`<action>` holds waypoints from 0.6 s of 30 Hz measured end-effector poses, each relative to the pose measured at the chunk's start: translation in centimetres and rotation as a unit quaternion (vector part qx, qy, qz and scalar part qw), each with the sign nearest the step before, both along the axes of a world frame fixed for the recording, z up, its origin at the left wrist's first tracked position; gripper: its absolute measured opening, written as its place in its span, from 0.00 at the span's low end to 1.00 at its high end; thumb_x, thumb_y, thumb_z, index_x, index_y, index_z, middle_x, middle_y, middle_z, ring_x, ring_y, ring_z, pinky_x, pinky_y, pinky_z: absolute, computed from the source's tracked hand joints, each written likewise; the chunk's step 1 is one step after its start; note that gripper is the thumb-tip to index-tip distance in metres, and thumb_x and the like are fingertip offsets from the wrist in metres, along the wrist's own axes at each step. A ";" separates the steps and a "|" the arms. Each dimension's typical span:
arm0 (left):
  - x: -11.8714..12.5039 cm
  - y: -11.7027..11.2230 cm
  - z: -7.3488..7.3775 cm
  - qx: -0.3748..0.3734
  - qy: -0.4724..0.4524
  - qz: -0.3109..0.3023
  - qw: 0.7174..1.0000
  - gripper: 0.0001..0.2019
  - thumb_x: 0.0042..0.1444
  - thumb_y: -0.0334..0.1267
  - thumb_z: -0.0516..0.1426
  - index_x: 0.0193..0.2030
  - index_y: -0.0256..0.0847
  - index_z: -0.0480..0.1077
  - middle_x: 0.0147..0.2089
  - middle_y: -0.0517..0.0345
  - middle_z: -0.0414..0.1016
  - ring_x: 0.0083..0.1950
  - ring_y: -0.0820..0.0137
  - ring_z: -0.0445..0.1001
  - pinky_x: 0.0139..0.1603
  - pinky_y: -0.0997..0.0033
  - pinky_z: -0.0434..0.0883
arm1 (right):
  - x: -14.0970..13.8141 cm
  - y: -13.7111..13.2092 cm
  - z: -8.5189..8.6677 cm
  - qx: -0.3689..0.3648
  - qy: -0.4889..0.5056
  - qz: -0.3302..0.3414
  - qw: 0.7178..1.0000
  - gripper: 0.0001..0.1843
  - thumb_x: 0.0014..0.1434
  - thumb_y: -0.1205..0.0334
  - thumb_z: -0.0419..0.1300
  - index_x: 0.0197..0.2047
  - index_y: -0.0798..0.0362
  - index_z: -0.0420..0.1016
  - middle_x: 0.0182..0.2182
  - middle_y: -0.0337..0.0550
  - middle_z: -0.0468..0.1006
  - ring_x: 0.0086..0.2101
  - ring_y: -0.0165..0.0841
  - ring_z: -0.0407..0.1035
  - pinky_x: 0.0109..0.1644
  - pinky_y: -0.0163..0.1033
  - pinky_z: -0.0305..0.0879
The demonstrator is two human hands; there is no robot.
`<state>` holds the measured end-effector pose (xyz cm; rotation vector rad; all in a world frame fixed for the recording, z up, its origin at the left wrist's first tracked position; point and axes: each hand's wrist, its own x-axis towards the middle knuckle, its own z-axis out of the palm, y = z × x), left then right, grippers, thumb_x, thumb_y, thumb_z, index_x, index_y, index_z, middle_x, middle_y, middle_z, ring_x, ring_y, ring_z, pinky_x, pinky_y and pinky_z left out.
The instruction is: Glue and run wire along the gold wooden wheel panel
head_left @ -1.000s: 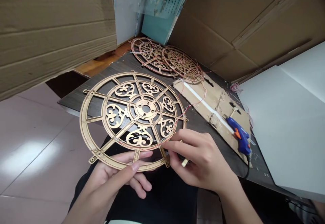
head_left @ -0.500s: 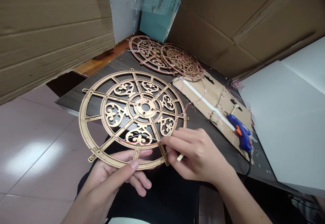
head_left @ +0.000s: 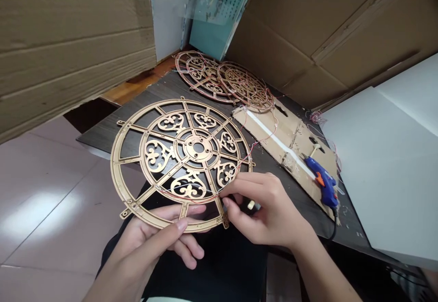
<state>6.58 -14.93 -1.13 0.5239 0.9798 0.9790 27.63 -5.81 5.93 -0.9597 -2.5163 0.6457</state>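
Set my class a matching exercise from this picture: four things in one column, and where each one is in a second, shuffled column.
Things:
1. blue glue gun
2. gold openwork wheel
3. two wire-strung wheels
4. cardboard sheet

Places:
A. overlapping at the far end of the dark table
B. held in the left hand
C. lying on the cardboard
D. under the glue gun

Pairs: 1-C, 2-B, 3-A, 4-D

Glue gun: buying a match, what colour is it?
The glue gun is blue with an orange trigger; head view.

A gold fretwork wheel [head_left: 114, 169] with scrolled trefoil cutouts; blue glue gun [head_left: 316, 167], orange trigger [head_left: 320, 179]; wire [head_left: 253, 146] apparently reddish.
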 end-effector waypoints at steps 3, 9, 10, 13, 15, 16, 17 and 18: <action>0.0 0.0 0.0 0.005 0.009 -0.002 1.000 0.26 0.56 0.58 0.68 0.50 0.37 0.82 0.31 0.48 0.82 0.29 0.64 0.77 0.36 0.70 0.74 | -0.2 0.6 0.6 -0.039 -0.002 -0.017 0.999 0.04 0.55 0.72 0.62 0.34 0.55 0.76 0.26 0.32 0.71 0.27 0.21 0.64 0.34 0.28 0.59; -0.2 0.3 -0.2 0.005 0.008 -0.006 1.000 0.27 0.55 0.58 0.68 0.51 0.37 0.82 0.31 0.49 0.82 0.30 0.63 0.78 0.38 0.69 0.75 | -0.7 2.4 2.4 -0.072 -0.091 0.008 0.993 0.04 0.54 0.71 0.65 0.32 0.54 0.78 0.24 0.31 0.71 0.26 0.22 0.65 0.35 0.29 0.60; -0.3 0.3 -0.2 0.005 0.006 -0.006 1.000 0.28 0.55 0.59 0.68 0.52 0.37 0.81 0.31 0.49 0.82 0.31 0.62 0.79 0.39 0.69 0.75 | -0.9 2.7 2.6 -0.076 -0.104 0.012 0.992 0.04 0.55 0.71 0.66 0.33 0.54 0.78 0.24 0.31 0.72 0.26 0.22 0.65 0.35 0.30 0.60; -0.3 0.1 -0.4 0.005 0.001 -0.013 1.000 0.29 0.55 0.59 0.67 0.53 0.37 0.81 0.32 0.49 0.82 0.32 0.62 0.79 0.38 0.69 0.75 | -1.3 3.2 3.2 -0.081 -0.138 0.019 0.987 0.03 0.56 0.70 0.67 0.34 0.54 0.79 0.24 0.32 0.73 0.26 0.23 0.66 0.35 0.32 0.59; -0.3 0.0 -0.6 0.006 0.001 -0.010 1.000 0.28 0.56 0.58 0.67 0.54 0.37 0.81 0.33 0.49 0.82 0.32 0.62 0.79 0.37 0.69 0.75 | -1.5 3.5 3.5 -0.080 -0.163 0.029 0.983 0.02 0.57 0.69 0.68 0.34 0.54 0.79 0.26 0.34 0.74 0.27 0.25 0.66 0.35 0.33 0.59; -0.2 0.0 -0.7 0.003 0.002 -0.002 1.000 0.27 0.56 0.57 0.67 0.53 0.37 0.81 0.33 0.49 0.82 0.32 0.62 0.79 0.37 0.69 0.75 | -1.6 3.6 3.7 -0.079 -0.176 0.035 0.981 0.02 0.57 0.69 0.68 0.35 0.54 0.79 0.26 0.35 0.75 0.28 0.25 0.66 0.35 0.34 0.58; -0.2 0.0 -0.7 0.000 0.002 0.003 1.000 0.27 0.56 0.57 0.68 0.53 0.37 0.81 0.33 0.49 0.82 0.31 0.62 0.79 0.37 0.69 0.75 | -1.7 3.7 3.8 -0.075 -0.187 0.043 0.979 0.02 0.58 0.69 0.69 0.35 0.54 0.79 0.27 0.35 0.76 0.29 0.26 0.66 0.36 0.34 0.58; -0.2 0.0 -0.7 -0.002 0.002 0.007 1.000 0.27 0.56 0.57 0.68 0.53 0.37 0.81 0.32 0.49 0.82 0.31 0.62 0.79 0.37 0.69 0.75 | -1.8 3.8 3.9 -0.069 -0.197 0.051 0.977 0.03 0.58 0.68 0.69 0.36 0.54 0.80 0.28 0.36 0.76 0.29 0.27 0.67 0.36 0.35 0.57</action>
